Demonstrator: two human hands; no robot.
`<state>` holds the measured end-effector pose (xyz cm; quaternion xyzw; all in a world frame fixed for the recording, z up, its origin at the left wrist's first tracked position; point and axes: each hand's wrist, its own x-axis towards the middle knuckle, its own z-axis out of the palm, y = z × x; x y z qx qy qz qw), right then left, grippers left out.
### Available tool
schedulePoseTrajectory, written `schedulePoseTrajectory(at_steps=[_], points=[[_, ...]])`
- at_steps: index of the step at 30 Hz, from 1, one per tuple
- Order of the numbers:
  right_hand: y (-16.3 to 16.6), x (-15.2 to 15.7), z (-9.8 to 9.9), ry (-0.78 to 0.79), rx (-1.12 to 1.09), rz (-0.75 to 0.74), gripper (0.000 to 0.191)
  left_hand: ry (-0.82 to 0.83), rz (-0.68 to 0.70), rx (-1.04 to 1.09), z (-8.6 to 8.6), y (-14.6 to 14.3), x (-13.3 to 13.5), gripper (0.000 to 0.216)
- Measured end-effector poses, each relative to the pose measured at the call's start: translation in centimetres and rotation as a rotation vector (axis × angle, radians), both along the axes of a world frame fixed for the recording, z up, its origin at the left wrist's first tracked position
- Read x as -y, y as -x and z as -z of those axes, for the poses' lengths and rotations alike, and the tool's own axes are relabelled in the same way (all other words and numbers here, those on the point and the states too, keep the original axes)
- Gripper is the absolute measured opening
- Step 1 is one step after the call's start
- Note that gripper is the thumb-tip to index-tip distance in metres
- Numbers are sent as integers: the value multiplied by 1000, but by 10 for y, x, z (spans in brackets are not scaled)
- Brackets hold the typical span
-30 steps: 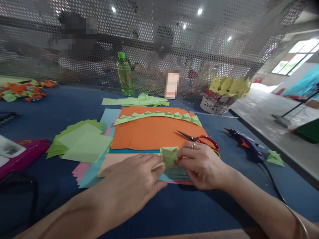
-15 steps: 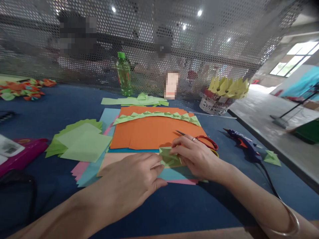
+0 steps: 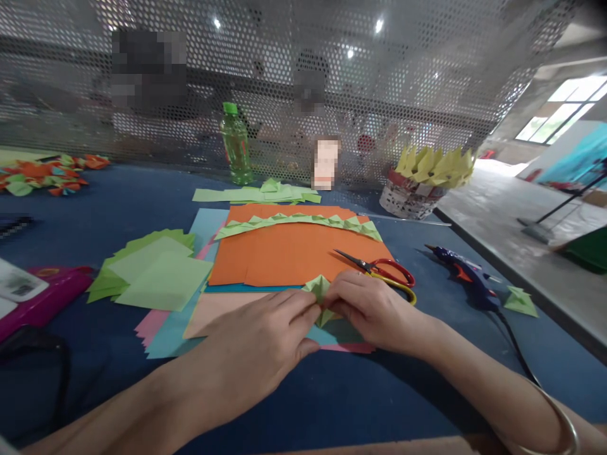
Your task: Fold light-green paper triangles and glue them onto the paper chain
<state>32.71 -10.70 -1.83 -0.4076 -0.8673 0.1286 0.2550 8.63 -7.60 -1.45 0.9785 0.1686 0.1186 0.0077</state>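
Between my two hands a small piece of green paper (image 3: 318,286) is being creased, its folds standing up into a point. My left hand (image 3: 270,332) pinches its left side, fingers bent over it. From the right, my right hand (image 3: 374,306) grips the other side, fingertips close to the left ones. Both hands rest over the stack of coloured sheets, on top of which lies orange paper (image 3: 284,253). A strip of folded green points (image 3: 298,219) curves across the orange paper. Just beyond my right hand lie scissors (image 3: 391,272) with red and yellow handles.
Green paper squares (image 3: 161,275) are piled on the left, near a magenta device (image 3: 57,291). A glue gun (image 3: 467,275) and a folded green piece (image 3: 520,301) lie right. Behind stand a green bottle (image 3: 236,148), a basket (image 3: 410,199) with yellow points, and a perforated metal screen (image 3: 275,76).
The green paper has gone from lying fairly flat to being pinched into a raised point. My right hand has drawn closer to the left and uncovered more of the scissors.
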Motion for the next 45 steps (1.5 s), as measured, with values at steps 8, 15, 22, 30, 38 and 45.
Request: schedulePoseTrajectory(at_steps=[8,15,22,30,38,45], points=[[-2,-3,2,61,-24,3,24,84,-17,-56,2,-1,0,31],[-4,-5,1,26,-20,-49,19,15,45,-2,1,-2,5,31],[-5,-6,2,-45,-25,-87,21,-39,65,-35,1,-1,7,24],[-7,-6,-2,-50,-41,-92,19,-22,72,-3,-1,-1,10,23],[-4,-1,-4,40,-32,-47,18,-53,57,-8,-1,-1,6,25],[3,5,-2,98,-60,-39,25,-135,48,24,-6,-1,5,28]])
